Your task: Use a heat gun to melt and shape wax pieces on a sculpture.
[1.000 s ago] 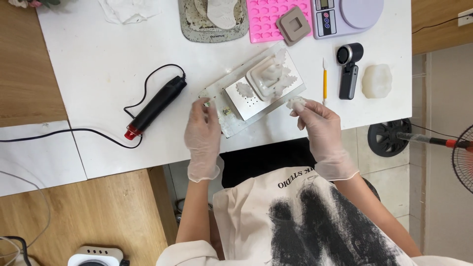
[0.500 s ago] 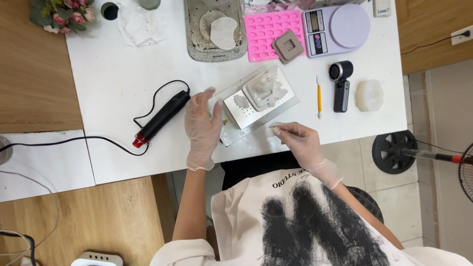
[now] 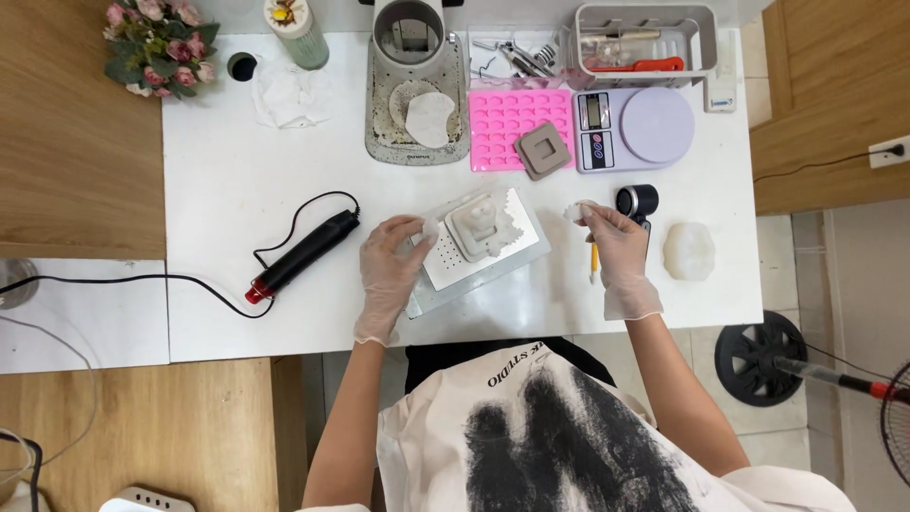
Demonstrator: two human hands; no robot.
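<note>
Plaster casting (image 3: 481,226) is seen resting on a perforated plate (image 3: 474,256) near the middle of the table (image 3: 237,190), steadied by the left hand (image 3: 391,270), whose grip is spread flat and released against the plate's left edge. A small white piece (image 3: 574,211), judged already taken off, is pinched by the right hand (image 3: 618,248), right of the casting and well apart from it; ragged edging is left.

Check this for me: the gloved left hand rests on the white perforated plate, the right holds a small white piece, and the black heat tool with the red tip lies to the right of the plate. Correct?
Not quite. In the head view, the black heat tool with the red tip lies to the left of the white perforated plate, not the right. The rest holds: the left hand rests on the plate, and the right hand holds a small white piece.
</note>
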